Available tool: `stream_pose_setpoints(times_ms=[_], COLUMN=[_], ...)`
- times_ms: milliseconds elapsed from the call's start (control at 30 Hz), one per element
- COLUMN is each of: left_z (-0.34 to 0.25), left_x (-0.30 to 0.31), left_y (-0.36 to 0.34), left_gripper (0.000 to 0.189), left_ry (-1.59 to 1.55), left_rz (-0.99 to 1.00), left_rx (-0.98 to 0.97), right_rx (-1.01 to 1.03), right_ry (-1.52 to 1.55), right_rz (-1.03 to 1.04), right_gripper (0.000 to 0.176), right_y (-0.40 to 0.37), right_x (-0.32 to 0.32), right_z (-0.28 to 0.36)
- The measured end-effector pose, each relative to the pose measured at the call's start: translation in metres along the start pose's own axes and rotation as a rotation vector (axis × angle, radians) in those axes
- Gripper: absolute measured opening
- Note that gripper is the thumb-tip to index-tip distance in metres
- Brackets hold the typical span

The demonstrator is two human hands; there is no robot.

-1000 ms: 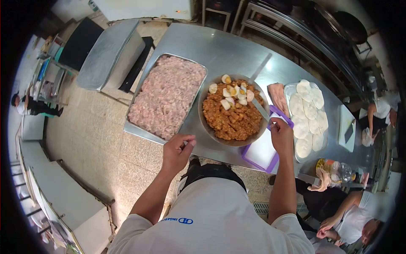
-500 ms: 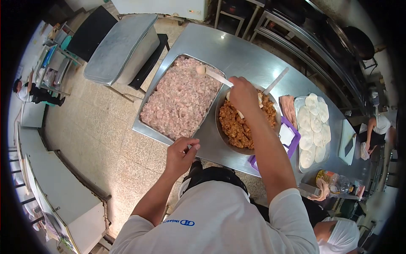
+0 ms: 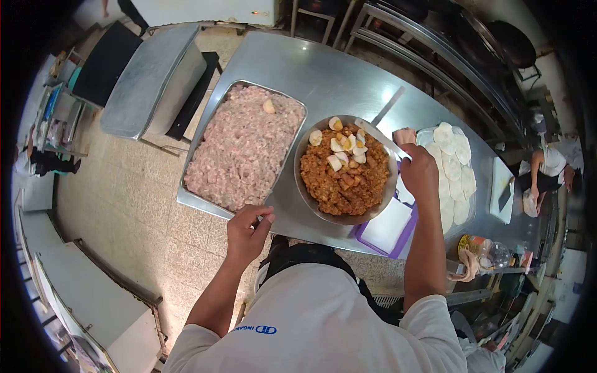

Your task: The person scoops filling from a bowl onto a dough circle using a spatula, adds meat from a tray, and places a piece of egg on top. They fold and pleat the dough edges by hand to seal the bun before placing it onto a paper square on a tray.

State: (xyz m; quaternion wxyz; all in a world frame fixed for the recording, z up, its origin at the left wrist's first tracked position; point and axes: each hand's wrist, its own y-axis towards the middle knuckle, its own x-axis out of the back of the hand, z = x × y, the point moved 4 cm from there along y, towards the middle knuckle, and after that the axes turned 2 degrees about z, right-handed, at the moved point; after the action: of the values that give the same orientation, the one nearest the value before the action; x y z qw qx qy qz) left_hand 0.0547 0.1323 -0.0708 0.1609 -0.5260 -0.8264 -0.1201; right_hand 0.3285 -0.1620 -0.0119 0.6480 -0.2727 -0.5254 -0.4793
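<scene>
My right hand (image 3: 420,174) is closed around a flat white spatula (image 3: 380,138), whose blade reaches over the right rim of a round metal bowl (image 3: 305,199). Inside the bowl is a chunky reddish-brown filling (image 3: 326,180), with cut boiled egg pieces (image 3: 341,147) on top toward the far side. To its left stands a metal tray (image 3: 289,152) spread full of pale pink minced meat (image 3: 239,149). One small beige lump (image 3: 268,106) sits on the mince. At the tray's near right corner, my left hand (image 3: 247,233) stays loosely curled, thumb apart from the fingers, with nothing seen in it.
Flat dough discs (image 3: 457,168) lie in a tray at right. A purple frame with white sheets (image 3: 388,229) sits beside the bowl. A grey handle (image 3: 388,104) projects beyond the bowl. Further right are a white board (image 3: 500,186), plastic bottles (image 3: 491,253) and another person (image 3: 547,165).
My right hand has moved right with the spatula, from between tray and bowl to the bowl's right rim. The lump from the spatula's tip now lies on the mince. The view has shifted.
</scene>
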Motion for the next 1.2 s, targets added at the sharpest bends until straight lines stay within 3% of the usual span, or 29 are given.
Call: stream_pose_setpoints(times_ms=[367,600,933,1133,1200], left_z=[-0.022,-0.038,-0.041,-0.036,-0.032], left_x=[-0.037,-0.043,-0.045,-0.037,-0.033], left_y=[0.006,0.005,0.004,0.005,0.005], left_gripper=[0.014,0.015,0.014,0.014,0.014], left_ry=[0.026,0.049,0.046,0.024,0.061], left_rz=[0.056,0.052,0.060,0.048,0.023], left_rx=[-0.064,-0.040,-0.041,-0.010,-0.068], right_rx=[-0.005,-0.095,-0.053,-0.026,-0.173], right_ry=[-0.012,-0.010,-0.051,0.149,0.288], right_rz=[-0.035,0.041,0.074,0.038,0.131], right_gripper=[0.018,0.025,0.023,0.025,0.026], right_y=[-0.036,-0.031,-0.020,-0.026,-0.031], right_x=[-0.001,-0.021,-0.031,-0.056,-0.059], right_z=[-0.050,-0.050,-0.027,-0.062,-0.070])
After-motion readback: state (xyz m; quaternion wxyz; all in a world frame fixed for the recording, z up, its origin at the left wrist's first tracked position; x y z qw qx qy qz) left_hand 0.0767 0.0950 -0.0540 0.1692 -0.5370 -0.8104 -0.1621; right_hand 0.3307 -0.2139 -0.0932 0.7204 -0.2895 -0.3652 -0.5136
